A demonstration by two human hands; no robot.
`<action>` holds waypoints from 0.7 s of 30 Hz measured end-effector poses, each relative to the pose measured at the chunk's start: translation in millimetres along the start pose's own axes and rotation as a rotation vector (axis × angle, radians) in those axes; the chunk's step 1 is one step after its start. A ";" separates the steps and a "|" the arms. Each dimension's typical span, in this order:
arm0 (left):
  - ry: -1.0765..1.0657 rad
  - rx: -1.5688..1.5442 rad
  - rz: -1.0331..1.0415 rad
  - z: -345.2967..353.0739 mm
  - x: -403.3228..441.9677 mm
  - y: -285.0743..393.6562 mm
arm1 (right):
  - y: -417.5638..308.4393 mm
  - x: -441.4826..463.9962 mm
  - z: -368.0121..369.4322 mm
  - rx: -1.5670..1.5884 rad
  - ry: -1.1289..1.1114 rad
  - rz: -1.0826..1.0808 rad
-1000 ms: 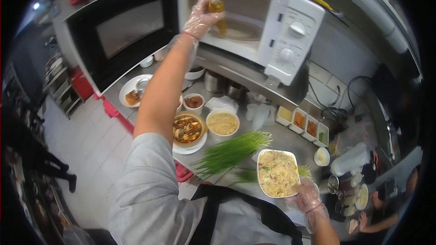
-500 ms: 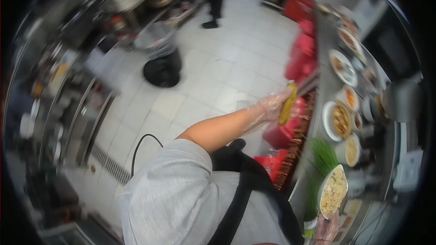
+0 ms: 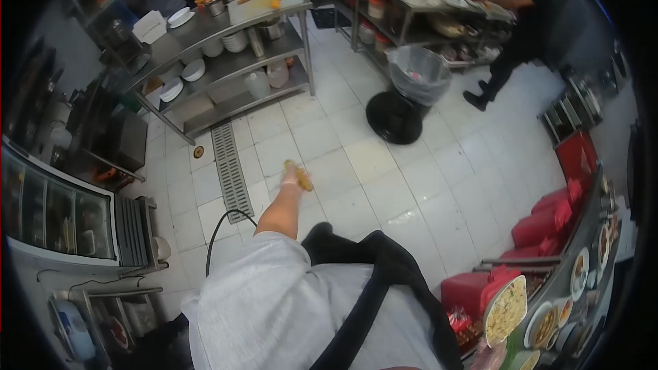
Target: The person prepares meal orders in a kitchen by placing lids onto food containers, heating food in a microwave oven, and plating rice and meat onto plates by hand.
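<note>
My left hand (image 3: pixel 290 174), in a clear plastic glove, is closed around a small bottle of yellow liquid (image 3: pixel 303 179), held out over the tiled floor. At the lower right, my right hand (image 3: pixel 489 354), also gloved, grips the lower edge of a white bowl of fried rice (image 3: pixel 506 312). The bowl is tilted in view, beside the counter with the dishes. Part of the right hand is cut off or hidden by the bowl.
A steel shelf unit (image 3: pixel 195 58) with bowls stands ahead left. A lined bin (image 3: pixel 418 75) is ahead, with a person (image 3: pixel 514 27) at a further counter. Red containers (image 3: pixel 541 223) line the right-hand counter, which holds plated dishes (image 3: pixel 580 273). A glass-door fridge (image 3: pixel 62 212) is at left.
The view has swung left from the microwave to the kitchen floor and shelves. My left hand has moved away from the open microwave with the bottle; my right hand still holds the rice bowl.
</note>
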State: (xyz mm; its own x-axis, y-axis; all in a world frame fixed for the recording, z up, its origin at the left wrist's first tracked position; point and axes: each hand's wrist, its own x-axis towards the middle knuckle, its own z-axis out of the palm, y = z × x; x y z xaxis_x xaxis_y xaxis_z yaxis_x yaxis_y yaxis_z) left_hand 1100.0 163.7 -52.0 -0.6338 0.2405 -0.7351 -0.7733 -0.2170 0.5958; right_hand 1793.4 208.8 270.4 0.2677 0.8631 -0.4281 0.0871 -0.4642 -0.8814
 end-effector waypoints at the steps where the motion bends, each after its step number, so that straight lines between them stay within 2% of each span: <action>1: 0.115 -0.071 0.007 -20.7 17.0 16.5 | -8.4 -17.1 16.7 0.050 0.025 -0.044; 4: 0.265 -0.264 0.070 -66.6 99.1 114.4 | -22.3 -70.3 101.7 0.196 0.105 -0.159; 6: 0.347 -0.392 0.139 -35.5 148.2 184.1 | -14.3 -42.2 152.1 0.265 0.056 -0.005; 8: 0.153 -0.398 0.206 -16.1 168.5 252.8 | -5.4 -23.9 181.4 0.261 0.053 0.080; 9: 0.159 -0.393 0.357 15.7 159.6 290.7 | 1.9 -9.5 189.9 0.223 0.079 0.088; 10: 0.093 -0.546 0.501 37.4 123.0 340.8 | 6.7 -10.4 198.1 0.192 0.103 0.094; 11: 0.053 -0.429 0.719 45.7 138.4 385.5 | 7.9 -13.6 206.5 0.148 0.065 0.063; 12: -0.309 -0.449 0.723 50.5 129.6 523.9 | -13.5 -87.1 228.8 0.119 0.064 0.031; 14: -0.055 -0.378 0.645 80.1 102.5 592.7 | -23.3 -78.2 262.5 0.126 0.047 0.024; 15: 0.141 -0.378 0.622 97.4 76.6 600.1 | -31.6 -81.8 282.7 0.177 0.068 0.046; 18: 0.146 -0.159 0.726 85.6 84.3 552.6 | -34.2 -71.6 306.4 0.169 0.025 0.071; 19: 0.155 -0.190 0.667 72.7 110.6 563.9 | -53.2 -116.9 304.7 0.148 0.030 0.074; 20: 0.187 -0.237 0.629 54.1 156.2 538.9 | -51.6 -109.4 307.9 0.143 0.004 0.072; 21: 0.146 -0.306 0.555 34.3 164.2 495.6 | -49.5 -102.2 308.8 0.138 -0.017 0.071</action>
State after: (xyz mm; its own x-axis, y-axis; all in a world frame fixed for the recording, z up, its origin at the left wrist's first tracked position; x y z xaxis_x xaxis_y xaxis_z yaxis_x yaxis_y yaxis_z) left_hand 612.1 128.1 133.6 -0.9123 -0.1113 -0.3941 -0.2786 -0.5368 0.7964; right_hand 1465.4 204.9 296.2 0.2520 0.8330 -0.4926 -0.0645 -0.4934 -0.8674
